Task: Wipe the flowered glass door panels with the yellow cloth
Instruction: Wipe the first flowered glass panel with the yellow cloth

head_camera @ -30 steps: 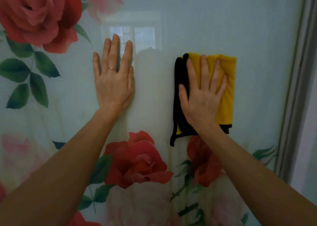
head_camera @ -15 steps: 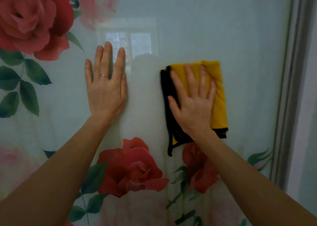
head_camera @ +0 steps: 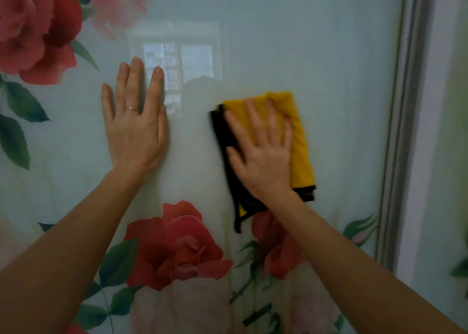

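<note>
Flowered glass panel point(head_camera: 329, 54), upright right in front of me.
My left hand point(head_camera: 134, 136) lies flat on the pale glass, and my right hand point(head_camera: 263, 161) presses the folded yellow cloth point(head_camera: 301, 141) against it nearby. Printed red roses point(head_camera: 174, 247) sit below, the grey frame point(head_camera: 405, 131) at the right.

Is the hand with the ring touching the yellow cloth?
Apart. The head view shows a strip of bare glass door panel between the left hand and the yellow cloth, which lies under the right hand.
</note>
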Demonstrator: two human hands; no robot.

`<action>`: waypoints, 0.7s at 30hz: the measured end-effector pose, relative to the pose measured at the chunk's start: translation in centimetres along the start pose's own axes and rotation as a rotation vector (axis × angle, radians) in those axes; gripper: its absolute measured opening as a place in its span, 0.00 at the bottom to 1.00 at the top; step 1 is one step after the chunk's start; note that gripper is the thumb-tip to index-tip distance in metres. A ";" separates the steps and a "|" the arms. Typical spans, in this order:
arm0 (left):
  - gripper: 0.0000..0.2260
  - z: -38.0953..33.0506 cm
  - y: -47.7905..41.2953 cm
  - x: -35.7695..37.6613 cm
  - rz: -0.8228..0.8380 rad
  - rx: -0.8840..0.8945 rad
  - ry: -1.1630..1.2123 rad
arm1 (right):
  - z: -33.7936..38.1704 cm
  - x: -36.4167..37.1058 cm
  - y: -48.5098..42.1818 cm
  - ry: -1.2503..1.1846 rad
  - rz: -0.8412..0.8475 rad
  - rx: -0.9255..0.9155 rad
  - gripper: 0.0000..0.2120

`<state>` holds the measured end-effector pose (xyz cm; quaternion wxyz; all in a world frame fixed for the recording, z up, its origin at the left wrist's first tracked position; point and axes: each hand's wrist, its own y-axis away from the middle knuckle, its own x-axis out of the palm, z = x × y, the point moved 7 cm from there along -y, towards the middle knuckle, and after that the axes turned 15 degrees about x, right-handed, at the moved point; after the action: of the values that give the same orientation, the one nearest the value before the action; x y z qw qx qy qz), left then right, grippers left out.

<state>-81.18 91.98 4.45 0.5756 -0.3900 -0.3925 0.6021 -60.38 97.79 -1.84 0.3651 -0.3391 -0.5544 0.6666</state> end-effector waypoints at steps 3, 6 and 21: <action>0.24 0.0 -0.1 0.1 0.002 -0.005 -0.001 | -7.3 -1.2 -0.1 0.089 -0.077 0.248 0.27; 0.24 -0.2 -0.3 0.1 0.002 -0.018 -0.011 | -8.6 -1.5 -0.1 0.136 -0.130 0.435 0.26; 0.24 -9.5 -2.5 2.8 -0.002 0.052 0.004 | -13.1 -2.5 0.5 0.079 -0.072 0.201 0.27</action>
<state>-71.57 95.04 3.00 0.5870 -0.3757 -0.3759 0.6107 -47.95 101.96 -4.27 0.4424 -0.3065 -0.4816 0.6916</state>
